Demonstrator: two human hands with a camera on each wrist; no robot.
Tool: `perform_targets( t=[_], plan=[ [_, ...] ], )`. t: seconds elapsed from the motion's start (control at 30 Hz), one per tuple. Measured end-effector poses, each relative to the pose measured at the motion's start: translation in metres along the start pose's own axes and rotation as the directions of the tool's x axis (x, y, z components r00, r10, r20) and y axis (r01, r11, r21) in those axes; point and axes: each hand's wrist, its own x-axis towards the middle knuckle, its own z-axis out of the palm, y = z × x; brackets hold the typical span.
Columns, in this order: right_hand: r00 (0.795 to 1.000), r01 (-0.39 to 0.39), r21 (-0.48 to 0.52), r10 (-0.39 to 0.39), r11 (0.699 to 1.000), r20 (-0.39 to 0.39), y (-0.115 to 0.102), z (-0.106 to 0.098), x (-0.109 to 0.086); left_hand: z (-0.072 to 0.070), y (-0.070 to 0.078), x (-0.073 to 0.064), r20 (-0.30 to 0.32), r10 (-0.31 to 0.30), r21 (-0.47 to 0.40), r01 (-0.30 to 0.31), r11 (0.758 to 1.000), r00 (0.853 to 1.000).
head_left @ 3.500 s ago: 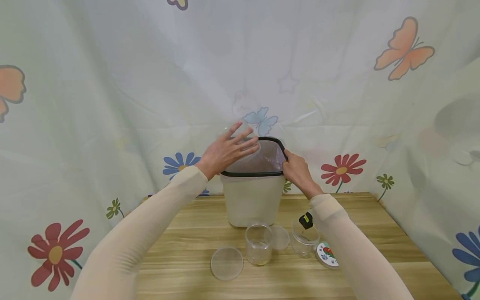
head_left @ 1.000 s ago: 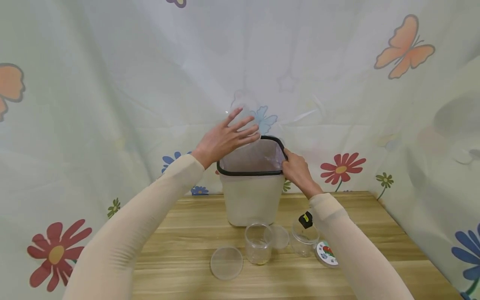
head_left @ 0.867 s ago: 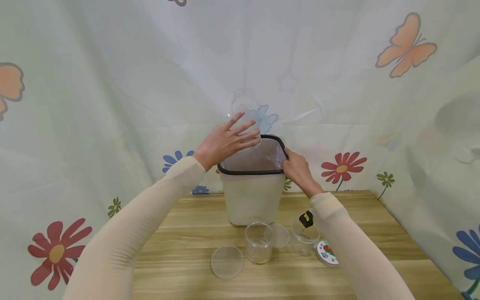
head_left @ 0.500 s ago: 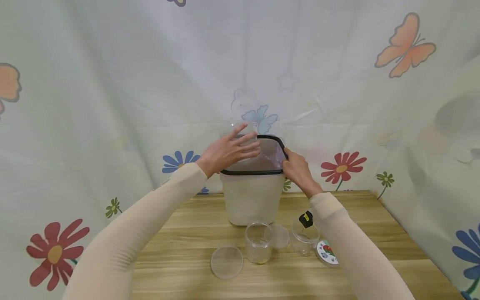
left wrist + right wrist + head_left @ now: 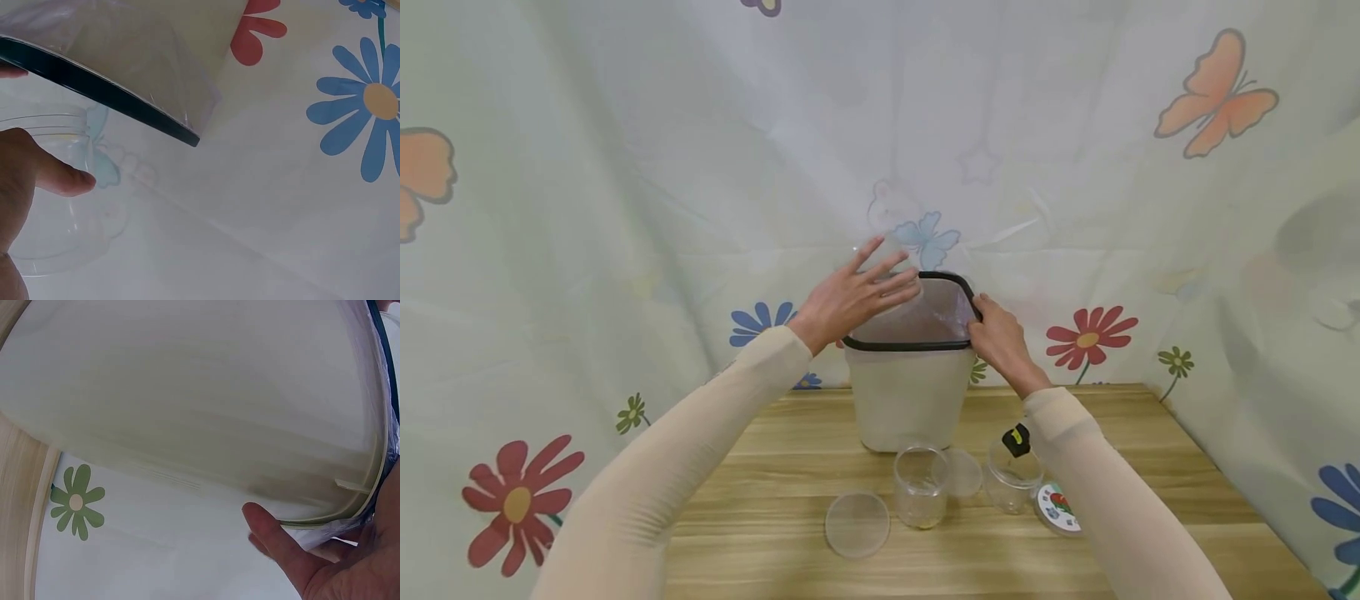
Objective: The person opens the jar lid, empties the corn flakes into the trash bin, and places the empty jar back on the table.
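A pale bin (image 5: pixel 910 396) with a black rim and a thin plastic liner (image 5: pixel 951 310) stands at the back of the table. My left hand (image 5: pixel 850 298) is over its left side, holding a clear plastic jar (image 5: pixel 59 228). Its threaded mouth points toward the bin, and the thumb presses against its side in the left wrist view. In the head view the hand hides most of this jar, and the fingers look spread. My right hand (image 5: pixel 1002 337) grips the bin's right rim; the right wrist view shows its thumb against the outer wall.
On the wooden table (image 5: pixel 760 500) before the bin are a clear jar (image 5: pixel 921 500), two translucent discs (image 5: pixel 857 525), another clear jar (image 5: pixel 1011 492) and a round printed lid (image 5: pixel 1060 508). A black piece with a yellow mark (image 5: pixel 1017 440) shows beside the right cuff. A floral curtain hangs behind.
My left hand, with the jar, was higher one second ago, dipped toward the bin half a second ago, and is slightly raised again now. My right hand keeps its grip on the rim.
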Motion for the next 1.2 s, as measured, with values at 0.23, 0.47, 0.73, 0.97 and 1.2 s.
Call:
perform_targets(
  t=[0.23,0.47,0.73,0.97,1.2],
  plan=[
    [1.0,0.019,-0.01,-0.019,1.0,-0.017,0.002,0.0,0.003,0.005,0.0,-0.005,-0.039,-0.112,-0.109,0.107,0.988,0.993],
    [0.997,0.046,0.017,-0.045,0.999,-0.059,0.008,-0.003,0.003,0.011,0.002,-0.006,-0.09,-0.249,-0.242,0.221,0.945,0.964],
    [0.991,0.12,0.04,-0.118,0.992,-0.055,0.013,-0.007,0.001,0.008,0.002,-0.011,-0.034,-0.3,-0.325,0.273,0.905,0.953],
    [0.982,0.182,-0.015,-0.183,0.983,-0.038,0.012,-0.01,-0.002,0.012,0.005,-0.015,-0.052,-0.397,-0.456,0.332,0.826,0.916],
    [0.972,0.23,-0.091,-0.233,0.969,-0.026,0.007,-0.016,-0.011,0.01,0.008,-0.019,-0.083,-0.498,-0.548,0.378,0.746,0.863]
  ],
)
